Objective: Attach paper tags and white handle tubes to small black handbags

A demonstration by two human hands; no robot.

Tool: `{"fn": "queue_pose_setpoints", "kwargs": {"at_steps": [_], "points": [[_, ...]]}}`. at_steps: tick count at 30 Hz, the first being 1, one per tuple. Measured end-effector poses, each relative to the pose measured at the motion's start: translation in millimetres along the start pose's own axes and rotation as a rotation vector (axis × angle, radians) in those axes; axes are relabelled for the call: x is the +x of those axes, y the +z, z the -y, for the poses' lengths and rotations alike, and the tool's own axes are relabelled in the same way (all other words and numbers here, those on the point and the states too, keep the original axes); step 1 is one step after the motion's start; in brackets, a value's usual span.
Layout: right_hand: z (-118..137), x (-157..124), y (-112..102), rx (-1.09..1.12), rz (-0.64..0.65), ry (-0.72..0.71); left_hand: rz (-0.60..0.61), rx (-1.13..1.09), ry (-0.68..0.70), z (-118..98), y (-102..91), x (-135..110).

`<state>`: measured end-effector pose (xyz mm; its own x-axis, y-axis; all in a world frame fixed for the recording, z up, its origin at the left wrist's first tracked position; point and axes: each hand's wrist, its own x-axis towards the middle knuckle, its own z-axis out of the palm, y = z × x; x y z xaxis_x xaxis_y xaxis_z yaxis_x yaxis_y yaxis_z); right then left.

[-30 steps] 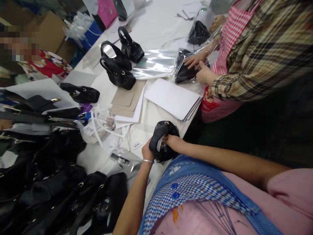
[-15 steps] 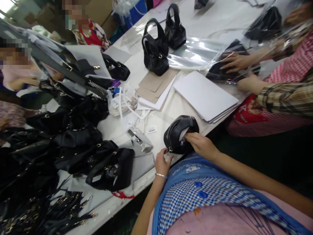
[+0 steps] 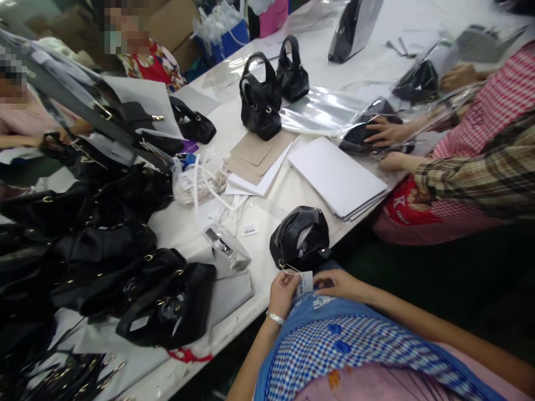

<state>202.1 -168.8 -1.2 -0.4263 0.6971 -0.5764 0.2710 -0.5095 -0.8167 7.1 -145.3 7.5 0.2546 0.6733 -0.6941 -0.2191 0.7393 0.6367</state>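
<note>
A small black handbag (image 3: 300, 238) lies on its side at the near edge of the white table (image 3: 267, 206). From it hangs a small white paper tag (image 3: 305, 282) on a thin string. My left hand (image 3: 284, 292), with a bracelet at the wrist, pinches the tag's left side. My right hand (image 3: 336, 283) holds the tag from the right, fingers curled. Both hands sit just below the bag, above my blue checked apron.
A heap of black bags (image 3: 104, 245) fills the left. Three upright black handbags (image 3: 263, 100), brown and white sheets (image 3: 254, 159), white boards (image 3: 336, 175) and a clear packet (image 3: 228, 245) lie ahead. A co-worker's hands (image 3: 387, 131) press a bagged purse at the right. Other people sit far left.
Both my hands have come off the bag's body and dropped toward me, now pinching its hang tag. The bag rests on the table edge. The view has shifted.
</note>
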Motion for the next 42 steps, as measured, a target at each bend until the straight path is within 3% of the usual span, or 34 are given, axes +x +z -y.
{"fn": "queue_pose_setpoints", "kwargs": {"at_steps": [5, 8, 10, 14, 16, 19, 22, 29, 32, 36, 39, 42], "points": [[10.1, -13.3, -3.6, 0.28, -0.148, -0.016, 0.08, 0.019, -0.005, -10.9, 23.8, 3.5], [18.3, -19.1, -12.2, 0.245, -0.357, -0.017, 0.131, 0.221, -0.032, -22.5, 13.8, -1.6], [24.5, -17.2, -19.6, 0.202, -0.48, 0.0, 0.092, 0.343, -0.032, -34.3, -1.3, -4.2], [37.5, 1.6, -33.0, 0.148, -0.591, -0.089, -0.147, 0.547, 0.221, -65.9, -24.7, 5.7], [43.0, 14.1, -38.4, 0.039, -0.672, -0.156, -0.189, 0.675, 0.371, -81.0, -25.6, 19.4], [48.6, 29.3, -43.8, -0.15, -0.777, -0.212, -0.045, 0.862, 0.469, -97.4, -16.8, 45.1], [51.5, 36.9, -45.4, -0.292, -0.806, -0.219, 0.136, 1.044, 0.443, -108.1, -4.5, 67.4], [52.0, 38.8, -39.7, -0.483, -0.828, -0.049, 0.291, 1.53, 0.314, -132.8, 17.1, 92.3], [50.0, 36.9, -36.6, -0.415, -0.884, -0.06, 0.434, 1.543, 0.249, -140.8, 17.5, 97.3], [47.3, 30.9, -31.7, -0.362, -0.918, -0.067, 0.618, 1.384, 0.189, -146.8, 12.3, 96.9], [47.9, 27.5, -28.5, -0.405, -0.91, -0.018, 0.587, 1.417, 0.143, -148.8, 11.8, 92.6], [50.8, 27.3, -25.5, -0.47, -0.883, 0.007, 0.541, 1.672, 0.153, -148.8, 15.9, 88.2]]}}
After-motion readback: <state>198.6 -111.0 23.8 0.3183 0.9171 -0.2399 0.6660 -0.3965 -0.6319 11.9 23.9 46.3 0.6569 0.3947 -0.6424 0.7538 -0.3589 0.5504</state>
